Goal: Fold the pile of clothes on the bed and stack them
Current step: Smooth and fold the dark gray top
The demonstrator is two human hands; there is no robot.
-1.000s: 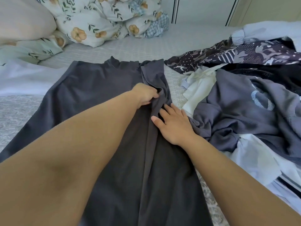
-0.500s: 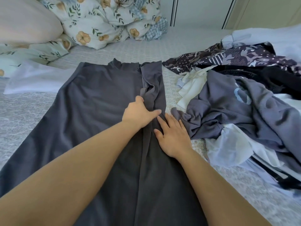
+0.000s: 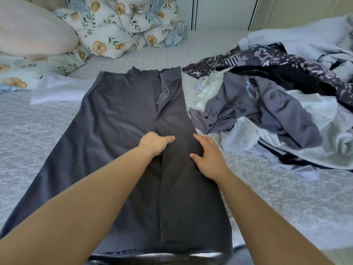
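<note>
On the pale bed (image 3: pixel 38 131) a dark grey garment (image 3: pixel 118 121) lay flat, the clothes pile (image 3: pixel 277 104) just right. Both hands pressed its folded strip: left hand (image 3: pixel 154 143) and right hand (image 3: pixel 207 155), each grip relaxed, holding nothing.

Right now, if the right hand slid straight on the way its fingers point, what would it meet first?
The right hand lies flat on the dark grey garment, fingers pointing up its folded-over strip. It would probably first meet the rumpled bunch near the strip's far end.

Legible text: none found | labels, brands, numbers, signs: none made out | pale round print on crumpled grey-blue cotton sweatshirt (image 3: pixel 254 96): too blurred, left unread
</note>
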